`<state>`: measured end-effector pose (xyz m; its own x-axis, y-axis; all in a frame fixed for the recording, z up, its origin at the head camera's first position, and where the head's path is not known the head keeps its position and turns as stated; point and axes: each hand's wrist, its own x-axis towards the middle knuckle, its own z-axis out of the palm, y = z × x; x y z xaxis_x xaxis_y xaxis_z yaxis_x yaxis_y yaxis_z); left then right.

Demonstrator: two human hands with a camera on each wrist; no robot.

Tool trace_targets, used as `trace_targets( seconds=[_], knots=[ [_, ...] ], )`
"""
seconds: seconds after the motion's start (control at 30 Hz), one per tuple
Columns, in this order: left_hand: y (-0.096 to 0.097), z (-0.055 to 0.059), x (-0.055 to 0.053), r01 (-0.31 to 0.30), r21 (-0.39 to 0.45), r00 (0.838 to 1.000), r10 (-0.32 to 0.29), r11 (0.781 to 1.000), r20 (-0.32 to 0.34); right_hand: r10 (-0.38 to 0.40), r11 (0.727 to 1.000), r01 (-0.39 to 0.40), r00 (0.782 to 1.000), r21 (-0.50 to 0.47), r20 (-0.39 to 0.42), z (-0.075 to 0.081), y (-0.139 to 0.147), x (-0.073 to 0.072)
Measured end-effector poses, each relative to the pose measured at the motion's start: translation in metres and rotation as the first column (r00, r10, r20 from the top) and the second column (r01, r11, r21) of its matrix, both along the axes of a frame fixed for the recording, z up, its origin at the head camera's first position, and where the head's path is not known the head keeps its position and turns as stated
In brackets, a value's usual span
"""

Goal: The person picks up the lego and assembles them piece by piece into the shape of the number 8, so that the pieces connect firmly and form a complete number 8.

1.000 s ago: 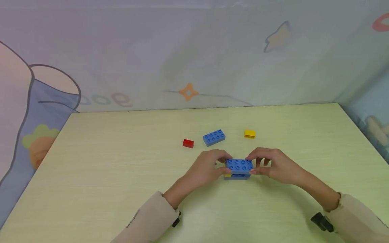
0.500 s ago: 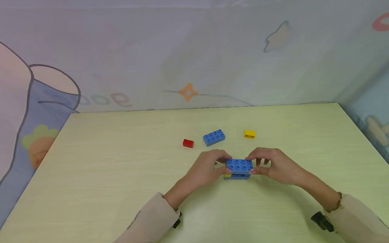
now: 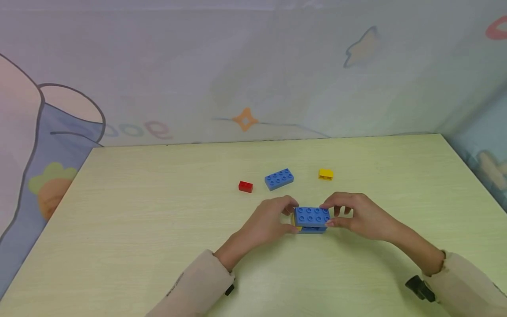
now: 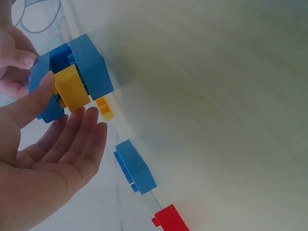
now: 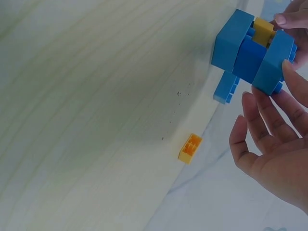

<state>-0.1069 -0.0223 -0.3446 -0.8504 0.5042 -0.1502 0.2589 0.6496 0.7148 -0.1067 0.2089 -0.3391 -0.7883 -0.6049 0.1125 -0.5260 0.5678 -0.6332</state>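
Observation:
A stack of toy building bricks stands on the table in front of me. Its top is a long blue brick, and another long blue brick forms the base. Between these two sit a yellow brick at the left end and a darker blue brick at the right end. My left hand has thumb and fingers on either side of the yellow brick, pinching it. My right hand pinches the right end of the top blue brick between thumb and fingers.
Beyond the hands lie a small red brick, a long blue brick and a small yellow brick on its side. The pale wooden table ends at a printed cloth backdrop.
My left hand has shifted slightly left, from the end of the top blue brick to the yellow brick beneath. My right hand and the stack keep nearly the same place.

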Motion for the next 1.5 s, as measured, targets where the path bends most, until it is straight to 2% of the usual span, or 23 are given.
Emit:
trace_targets(
  seconds=[0.23,0.53,0.93,1.07,1.17,1.23,1.3,1.5],
  knots=[
    [0.004,-0.003,-0.003,0.001,-0.039,1.000,-0.001,0.999,-0.005,-0.007,1.000,0.007,1.000,0.005,0.017,0.000,0.001,0.000],
    [0.006,-0.002,-0.002,0.019,-0.074,0.999,-0.022,0.997,-0.042,-0.010,1.000,0.009,1.000,-0.021,-0.015,-0.001,0.001,0.001],
    [0.009,-0.002,-0.001,0.022,-0.085,0.999,-0.026,0.996,-0.046,0.000,1.000,-0.003,0.996,-0.031,-0.084,-0.003,0.001,0.003],
    [0.006,-0.001,0.000,0.024,-0.057,1.000,-0.025,0.998,-0.014,0.009,1.000,-0.009,0.997,0.003,-0.077,-0.002,0.000,0.002],
    [0.001,0.000,-0.001,0.013,0.011,0.999,-0.014,1.000,0.048,0.014,1.000,-0.013,0.998,0.021,-0.055,-0.001,-0.001,0.001],
    [-0.001,0.001,-0.002,0.011,0.042,0.998,-0.014,0.999,0.067,0.015,1.000,-0.014,0.999,0.025,-0.048,0.000,-0.001,0.000],
    [-0.002,0.002,-0.002,0.013,0.060,0.998,-0.017,0.998,0.067,0.015,1.000,-0.014,0.999,0.024,-0.045,0.000,-0.001,0.000],
    [0.000,0.004,-0.002,0.014,0.042,0.999,-0.016,0.999,0.036,0.014,1.000,-0.013,0.999,0.023,-0.045,0.000,-0.001,0.000]
  ],
)
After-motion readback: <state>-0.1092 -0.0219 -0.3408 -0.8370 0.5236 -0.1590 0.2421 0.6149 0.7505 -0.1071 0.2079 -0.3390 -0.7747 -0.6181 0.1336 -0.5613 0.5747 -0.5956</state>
